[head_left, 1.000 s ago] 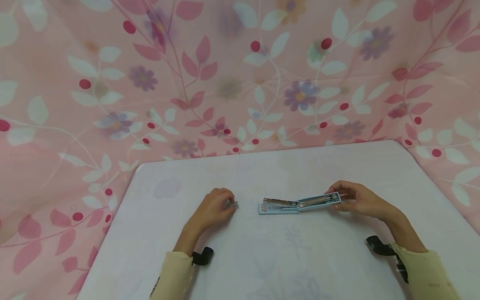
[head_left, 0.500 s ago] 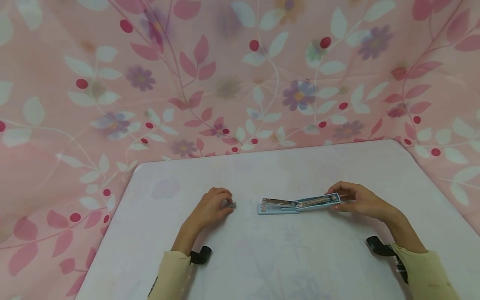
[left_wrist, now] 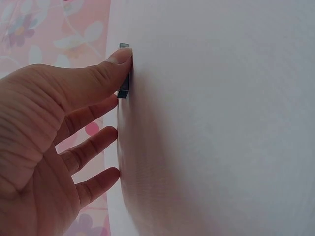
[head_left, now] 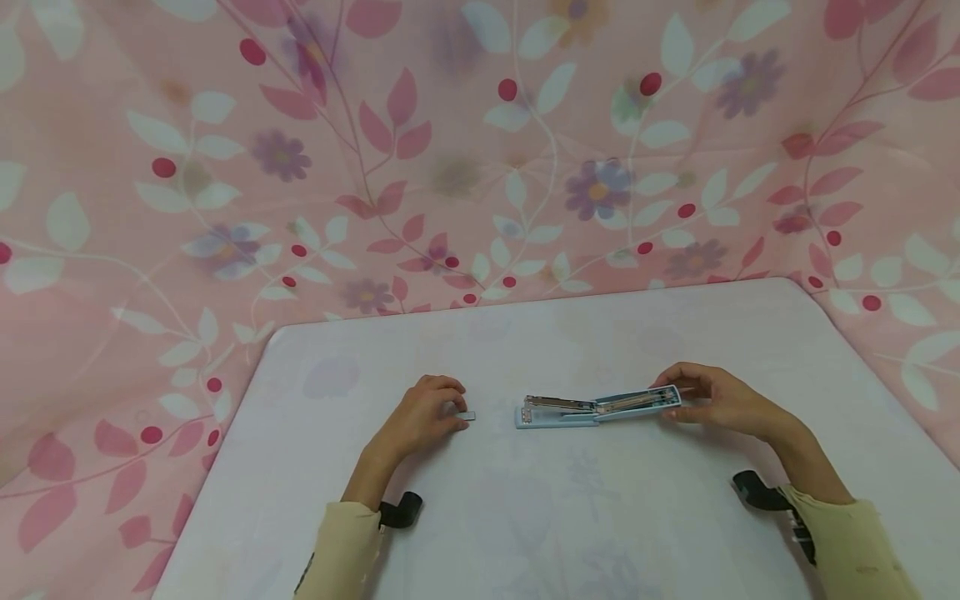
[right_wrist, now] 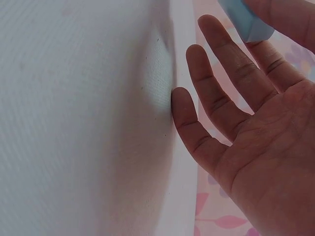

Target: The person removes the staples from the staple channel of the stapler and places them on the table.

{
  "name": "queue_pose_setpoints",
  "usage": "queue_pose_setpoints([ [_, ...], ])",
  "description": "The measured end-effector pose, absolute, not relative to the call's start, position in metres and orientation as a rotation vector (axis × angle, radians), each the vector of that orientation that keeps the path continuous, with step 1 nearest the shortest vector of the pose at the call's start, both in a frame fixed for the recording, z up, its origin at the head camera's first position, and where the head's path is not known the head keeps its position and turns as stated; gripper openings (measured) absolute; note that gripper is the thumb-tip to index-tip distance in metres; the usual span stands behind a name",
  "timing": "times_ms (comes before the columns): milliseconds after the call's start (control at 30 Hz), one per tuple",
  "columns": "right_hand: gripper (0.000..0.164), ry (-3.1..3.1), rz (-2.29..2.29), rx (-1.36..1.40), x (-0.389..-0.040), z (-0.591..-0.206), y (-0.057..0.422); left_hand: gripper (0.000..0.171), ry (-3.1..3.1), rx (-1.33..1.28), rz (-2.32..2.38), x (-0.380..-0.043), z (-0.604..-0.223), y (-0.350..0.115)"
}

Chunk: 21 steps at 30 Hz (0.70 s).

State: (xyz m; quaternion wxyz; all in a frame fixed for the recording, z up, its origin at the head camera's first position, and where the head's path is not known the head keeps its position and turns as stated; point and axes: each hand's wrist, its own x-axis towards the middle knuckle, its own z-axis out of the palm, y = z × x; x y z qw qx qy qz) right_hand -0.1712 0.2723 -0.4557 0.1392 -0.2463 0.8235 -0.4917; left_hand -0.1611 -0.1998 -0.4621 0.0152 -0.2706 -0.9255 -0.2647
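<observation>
A light blue stapler (head_left: 558,422) lies on the white table with its top swung back, so the metal magazine shows along its length. My right hand (head_left: 723,404) pinches the stapler's right end between thumb and finger. In the right wrist view only a blue corner of the stapler (right_wrist: 246,20) shows by the thumb, with the other fingers spread. To the stapler's left, my left hand (head_left: 422,418) pinches a short strip of staples (head_left: 468,415). The left wrist view shows that dark metallic strip (left_wrist: 124,93) partly covered by the thumb, the other fingertips at the tabletop.
The white table (head_left: 480,517) has rounded far corners. Behind it and at both sides hangs a pink floral cloth (head_left: 465,167). Black wrist devices (head_left: 759,492) sit at both sleeves.
The strip of staples has turned in my left fingers, from a tilted grey look to a level, paler side. My left hand shifted slightly left earlier. The stapler and right hand stay put.
</observation>
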Motion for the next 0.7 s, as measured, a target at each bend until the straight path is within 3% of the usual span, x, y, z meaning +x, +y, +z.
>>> queue_pose_setpoints([
  [700,0.039,2.527,-1.285,-0.722,-0.166,-0.446,0.278,0.029,-2.908,-0.74,-0.749,-0.16,-0.458,-0.212],
])
